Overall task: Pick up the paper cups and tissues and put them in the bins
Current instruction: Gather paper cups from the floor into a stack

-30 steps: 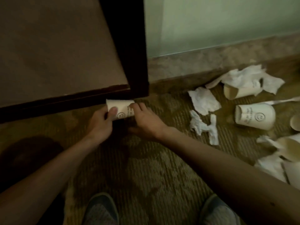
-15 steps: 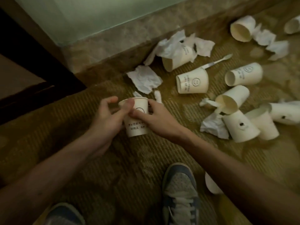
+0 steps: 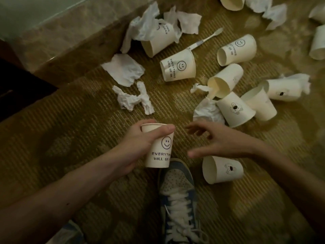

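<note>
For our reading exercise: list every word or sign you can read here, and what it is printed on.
"EVERYTH" / "WILL BE O", cut off by the curve: held cup in the left hand.
"EVERYTHING WILL BE OK": lying smiley cup.
Too blurred to read: print on the right smiley cup and the tissue-draped cup.
Animal-drawing cups: no words.

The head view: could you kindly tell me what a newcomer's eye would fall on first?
First, the white paper cup printed with a smiley face, gripped upright by the left hand at centre, the open right hand beside it, touching nothing. Beyond them, the olive ribbed carpet is littered: a tipped white smiley cup lies at upper centre, a crumpled white tissue to its left.
</note>
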Motion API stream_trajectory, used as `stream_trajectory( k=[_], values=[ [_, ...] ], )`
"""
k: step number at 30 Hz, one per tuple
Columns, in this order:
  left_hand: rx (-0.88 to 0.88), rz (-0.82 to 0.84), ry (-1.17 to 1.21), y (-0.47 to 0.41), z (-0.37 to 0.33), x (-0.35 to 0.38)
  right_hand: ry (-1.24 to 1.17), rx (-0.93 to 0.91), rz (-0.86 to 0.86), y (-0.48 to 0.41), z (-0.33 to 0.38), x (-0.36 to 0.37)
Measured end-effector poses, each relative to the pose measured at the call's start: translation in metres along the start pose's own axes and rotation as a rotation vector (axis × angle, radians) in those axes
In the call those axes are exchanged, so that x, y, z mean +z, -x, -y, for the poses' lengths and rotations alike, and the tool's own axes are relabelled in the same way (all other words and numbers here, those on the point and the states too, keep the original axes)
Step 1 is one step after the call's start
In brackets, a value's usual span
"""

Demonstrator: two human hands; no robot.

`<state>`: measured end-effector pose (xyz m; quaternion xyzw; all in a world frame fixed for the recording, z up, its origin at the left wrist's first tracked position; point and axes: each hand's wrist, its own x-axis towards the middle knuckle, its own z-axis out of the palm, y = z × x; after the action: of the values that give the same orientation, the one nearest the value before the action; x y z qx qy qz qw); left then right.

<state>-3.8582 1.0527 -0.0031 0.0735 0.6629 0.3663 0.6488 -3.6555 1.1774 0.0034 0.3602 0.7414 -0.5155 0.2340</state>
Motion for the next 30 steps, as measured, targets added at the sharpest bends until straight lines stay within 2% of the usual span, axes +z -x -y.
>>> stream_trajectory(
  k=[5, 8, 13, 15, 20, 24, 27, 30],
  values=[
    [-0.09, 0.031, -0.024, 0.006, 0.006, 0.007, 0.52, 0.162, 0.274, 0.025, -0.039, 0.009],
    [-0.116, 0.05, -0.023, 0.008, 0.01, 0.006, 0.581, 0.127, 0.209, 0.028, -0.052, 0.026],
    [-0.127, 0.082, 0.0, 0.008, 0.011, -0.003, 0.127, 0.166, 0.063, 0.019, -0.048, 0.017],
    [-0.119, 0.098, 0.006, 0.009, 0.012, -0.006, -0.026, 0.103, -0.054, 0.012, -0.04, 0.01],
    [-0.037, 0.154, 0.003, 0.013, 0.005, -0.016, -0.489, -0.023, -0.213, -0.015, -0.004, 0.005],
    [0.101, 0.119, -0.001, 0.015, -0.003, -0.026, -0.65, -0.046, -0.2, -0.037, 0.03, 0.015],
    [0.206, 0.061, -0.12, 0.015, -0.007, -0.034, -0.72, -0.059, -0.216, -0.048, 0.046, 0.019],
    [0.236, 0.106, -0.185, 0.013, -0.011, -0.041, -0.721, -0.096, -0.175, -0.054, 0.05, 0.021]
  ],
)
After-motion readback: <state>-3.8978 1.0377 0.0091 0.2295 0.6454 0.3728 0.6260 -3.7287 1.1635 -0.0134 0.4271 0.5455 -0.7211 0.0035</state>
